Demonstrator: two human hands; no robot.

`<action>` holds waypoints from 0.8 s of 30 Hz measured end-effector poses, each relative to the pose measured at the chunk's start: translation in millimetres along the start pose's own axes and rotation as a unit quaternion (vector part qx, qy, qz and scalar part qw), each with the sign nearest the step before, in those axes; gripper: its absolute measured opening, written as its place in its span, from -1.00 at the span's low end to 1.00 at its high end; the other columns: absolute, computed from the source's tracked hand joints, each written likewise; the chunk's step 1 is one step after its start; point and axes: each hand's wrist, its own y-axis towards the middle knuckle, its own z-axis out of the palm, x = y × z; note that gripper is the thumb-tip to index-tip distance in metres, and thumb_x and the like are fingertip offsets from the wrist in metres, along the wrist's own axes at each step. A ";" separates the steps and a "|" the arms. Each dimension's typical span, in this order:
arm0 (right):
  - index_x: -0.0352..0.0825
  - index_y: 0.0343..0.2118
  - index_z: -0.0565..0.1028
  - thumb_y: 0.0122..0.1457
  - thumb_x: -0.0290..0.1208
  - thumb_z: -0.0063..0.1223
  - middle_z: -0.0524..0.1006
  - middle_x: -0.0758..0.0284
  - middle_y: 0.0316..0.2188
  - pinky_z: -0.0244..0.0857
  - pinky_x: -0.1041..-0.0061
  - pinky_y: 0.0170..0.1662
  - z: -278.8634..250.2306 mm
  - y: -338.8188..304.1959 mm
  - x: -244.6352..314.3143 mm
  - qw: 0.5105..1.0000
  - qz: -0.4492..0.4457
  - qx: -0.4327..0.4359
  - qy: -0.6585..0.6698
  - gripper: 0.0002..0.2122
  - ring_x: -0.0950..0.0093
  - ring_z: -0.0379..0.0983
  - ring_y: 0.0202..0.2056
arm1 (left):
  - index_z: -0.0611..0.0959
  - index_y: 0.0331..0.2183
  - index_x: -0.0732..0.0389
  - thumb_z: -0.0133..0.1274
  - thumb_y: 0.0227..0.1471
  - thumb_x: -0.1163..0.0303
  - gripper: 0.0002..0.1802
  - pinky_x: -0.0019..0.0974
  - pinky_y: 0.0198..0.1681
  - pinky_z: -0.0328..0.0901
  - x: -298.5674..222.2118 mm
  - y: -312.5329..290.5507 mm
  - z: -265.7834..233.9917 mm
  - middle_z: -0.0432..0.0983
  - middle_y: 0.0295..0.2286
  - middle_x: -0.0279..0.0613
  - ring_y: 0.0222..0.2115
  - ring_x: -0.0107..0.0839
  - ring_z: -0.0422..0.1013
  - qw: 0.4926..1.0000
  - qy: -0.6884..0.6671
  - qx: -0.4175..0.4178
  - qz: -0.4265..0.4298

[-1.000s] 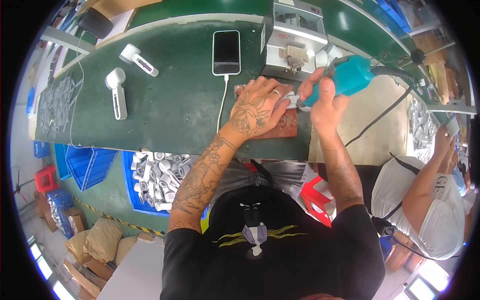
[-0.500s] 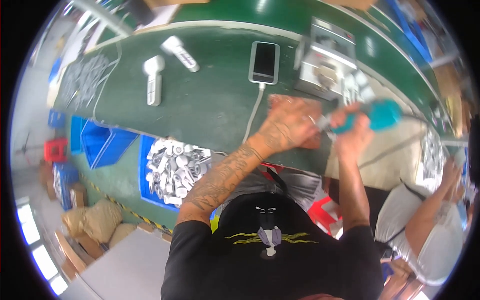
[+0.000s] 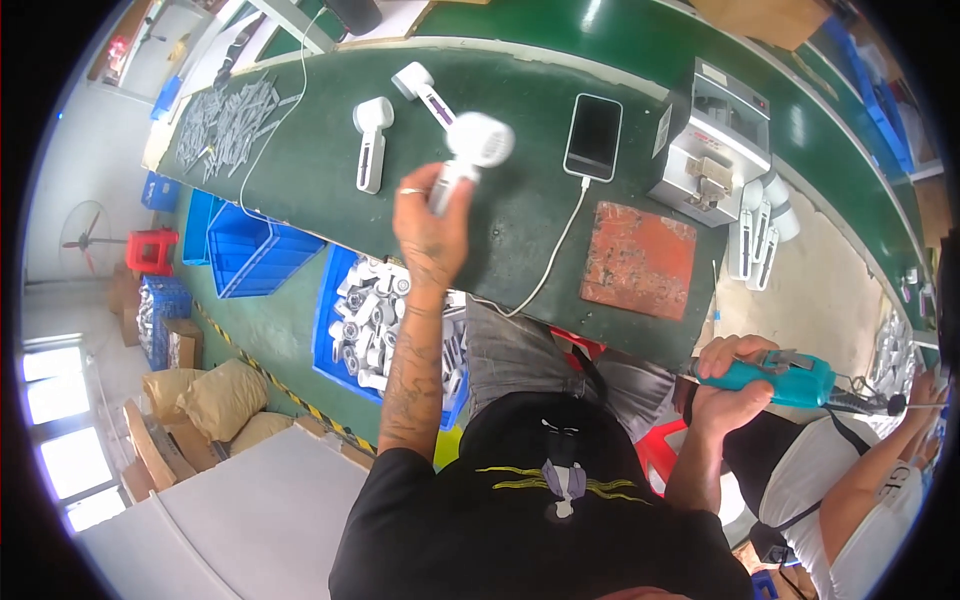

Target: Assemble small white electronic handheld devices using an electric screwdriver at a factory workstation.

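My left hand (image 3: pixel 432 225) is closed around the handle of a white round-headed handheld device (image 3: pixel 480 140), raised over the green bench. Slots show faintly on its round head; motion blurs it. Two similar white devices lie on the bench beyond and left of that hand: an upright-lying one (image 3: pixel 370 145) and a slanted one (image 3: pixel 425 90), partly hidden by the held device. Low at the right, off the bench's front edge, my right hand (image 3: pixel 735 385) grips a teal corded electric screwdriver (image 3: pixel 790 380). Its cord end points right, and its tip is hard to make out.
A reddish worn square plate (image 3: pixel 640 260) lies near the bench front. Behind it are a plugged-in phone (image 3: pixel 593 138) and a grey metal machine (image 3: pixel 710 150), with several white devices (image 3: pixel 757 235) beside it. A blue bin (image 3: pixel 325 340) of white parts stands below. Another person (image 3: pixel 840 480) sits right.
My hands have parted. The left has moved left from over the reddish plate, lifting a white device; the right has drawn back toward me with the screwdriver, and the plate is uncovered.
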 end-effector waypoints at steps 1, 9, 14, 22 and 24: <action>-0.41 -0.23 0.33 0.12 0.35 0.04 0.32 0.34 -0.67 0.18 0.50 -0.59 -0.4 0.2 -0.3 1.000 0.008 0.007 -0.003 -0.29 0.49 0.28 -0.66 | 0.59 -0.16 0.31 0.26 0.08 0.38 -0.68 -0.29 -0.17 0.40 10.4 11.1 -5.3 0.58 -0.25 -0.10 -0.25 -0.34 0.51 0.999 0.016 -0.023 -0.024; -0.39 -0.22 0.33 0.14 0.32 0.05 0.33 0.34 -0.63 0.17 0.50 -0.56 15.8 -2.5 -1.7 0.999 0.026 0.036 0.003 -0.32 0.48 0.28 -0.63 | 0.59 -0.21 0.21 0.24 0.03 0.29 -0.70 -0.04 -0.13 0.33 74.0 43.1 -12.7 0.53 -0.28 -0.10 -0.23 -0.05 0.42 0.948 0.285 -0.118 0.079; -0.44 -0.22 0.34 0.10 0.28 0.16 0.38 0.31 -0.63 0.24 0.49 -0.55 10.8 -3.9 -2.7 0.999 0.033 0.034 0.021 -0.31 0.46 0.35 -0.62 | 0.59 -0.21 0.21 0.23 0.04 0.27 -0.70 -0.03 -0.09 0.33 82.2 51.1 -7.9 0.51 -0.26 -0.08 -0.18 0.00 0.43 0.945 0.289 -0.123 0.091; -0.47 -0.22 0.37 0.12 0.24 0.18 0.40 0.30 -0.62 0.28 0.48 -0.53 0.9 -4.3 -0.1 1.000 0.016 0.005 -0.006 -0.32 0.48 0.38 -0.61 | 0.60 -0.18 0.22 0.22 0.06 0.18 -0.64 -0.01 -0.03 0.34 81.7 55.1 2.8 0.54 -0.22 0.00 -0.13 0.04 0.45 0.945 0.298 -0.116 0.077; -0.49 -0.21 0.40 0.14 0.21 0.18 0.41 0.30 -0.60 0.30 0.47 -0.52 2.3 -3.9 -0.7 1.000 0.013 0.015 -0.002 -0.34 0.47 0.41 -0.59 | 0.61 -0.18 0.24 0.23 0.06 0.19 -0.63 0.01 -0.07 0.35 84.1 56.3 -7.4 0.55 -0.23 0.01 -0.16 0.05 0.46 0.934 0.316 -0.129 0.102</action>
